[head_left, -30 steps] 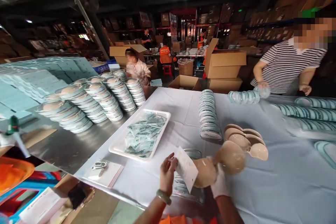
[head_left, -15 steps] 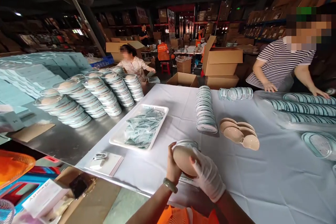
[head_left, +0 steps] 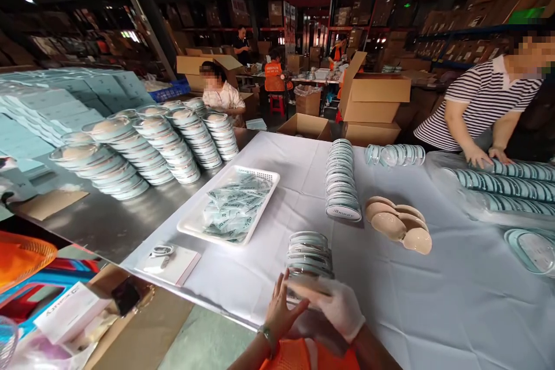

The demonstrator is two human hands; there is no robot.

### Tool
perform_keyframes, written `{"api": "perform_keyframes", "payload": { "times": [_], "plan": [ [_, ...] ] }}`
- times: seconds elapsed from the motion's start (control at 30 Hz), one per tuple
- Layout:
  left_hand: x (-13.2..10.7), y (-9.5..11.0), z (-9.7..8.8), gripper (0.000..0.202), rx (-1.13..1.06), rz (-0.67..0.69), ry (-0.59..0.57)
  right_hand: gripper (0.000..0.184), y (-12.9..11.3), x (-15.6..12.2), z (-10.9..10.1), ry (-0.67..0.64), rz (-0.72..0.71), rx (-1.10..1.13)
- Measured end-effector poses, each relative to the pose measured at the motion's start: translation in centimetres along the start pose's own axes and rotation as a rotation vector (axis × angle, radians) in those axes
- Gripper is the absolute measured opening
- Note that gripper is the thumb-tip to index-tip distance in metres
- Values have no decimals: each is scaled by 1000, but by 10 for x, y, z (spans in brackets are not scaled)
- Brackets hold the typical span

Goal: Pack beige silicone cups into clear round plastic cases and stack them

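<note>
A beige, shallow oval cup (head_left: 310,287) is seen nearly edge-on in front of my chest, slightly smeared by motion. My right hand (head_left: 342,307), in a white glove, is closed on its right side. Beside its left edge is my bare left hand (head_left: 280,306), with fingers stretched and thumb apart; whether the fingertips touch the cup I cannot tell. Just beyond both hands stands a short stack of pale-blue-rimmed clear cases (head_left: 309,251), its near end hidden by the cup. Several more glossy beige cups (head_left: 392,224) lie overlapping to the right.
A white tray (head_left: 184,225) of printed packets sits left on the white-covered table (head_left: 411,312). Near it is a flat box with a coiled cable (head_left: 162,251). A long row of cases (head_left: 342,179) stands ahead. Tall case stacks (head_left: 160,147) fill the metal table. A co-worker (head_left: 481,98) handles cases at right.
The beige cup has tilted from face-on to nearly edge-on and come closer to me. My left hand has loosened and spread its fingers. The right co-worker's hands have come together over the cases.
</note>
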State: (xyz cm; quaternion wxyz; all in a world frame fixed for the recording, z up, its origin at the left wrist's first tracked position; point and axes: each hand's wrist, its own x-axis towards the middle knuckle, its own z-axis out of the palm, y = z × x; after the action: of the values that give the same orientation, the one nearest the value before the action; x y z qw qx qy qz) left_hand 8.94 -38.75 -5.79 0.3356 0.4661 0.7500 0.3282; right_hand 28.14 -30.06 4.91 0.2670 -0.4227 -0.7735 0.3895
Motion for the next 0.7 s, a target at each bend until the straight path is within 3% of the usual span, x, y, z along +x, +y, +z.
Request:
{"api": "perform_keyframes", "payload": {
  "times": [0.1,0.17,0.23,0.3,0.37,0.43,0.5,0.57,0.63,0.7],
  "plan": [
    [-3,-8,-4,96,-51,35,-64,33,-1,1,4,-369,18,-375],
    [-5,-9,-7,106,-49,29,-78,36,7,-1,10,-491,50,-667],
    [-7,-7,-9,113,-27,17,-101,37,17,-3,17,-496,2,-831],
    [-8,-2,-10,115,-14,-10,-118,42,23,-5,21,-396,-58,-759],
    [-10,4,-12,115,-4,-59,-108,45,22,-8,18,-345,-29,-508],
    [-13,11,-13,109,34,-103,-65,46,16,-12,4,-391,54,-235],
    [-14,16,-13,89,118,-106,2,43,14,-17,-16,-405,153,73],
    [-14,17,-12,57,240,-28,113,41,19,-21,-39,-267,300,319],
    [-13,13,-8,28,356,130,231,49,33,-24,-59,31,541,421],
    [-12,5,-5,17,419,302,306,50,49,-27,-68,316,714,372]
  ]
}}
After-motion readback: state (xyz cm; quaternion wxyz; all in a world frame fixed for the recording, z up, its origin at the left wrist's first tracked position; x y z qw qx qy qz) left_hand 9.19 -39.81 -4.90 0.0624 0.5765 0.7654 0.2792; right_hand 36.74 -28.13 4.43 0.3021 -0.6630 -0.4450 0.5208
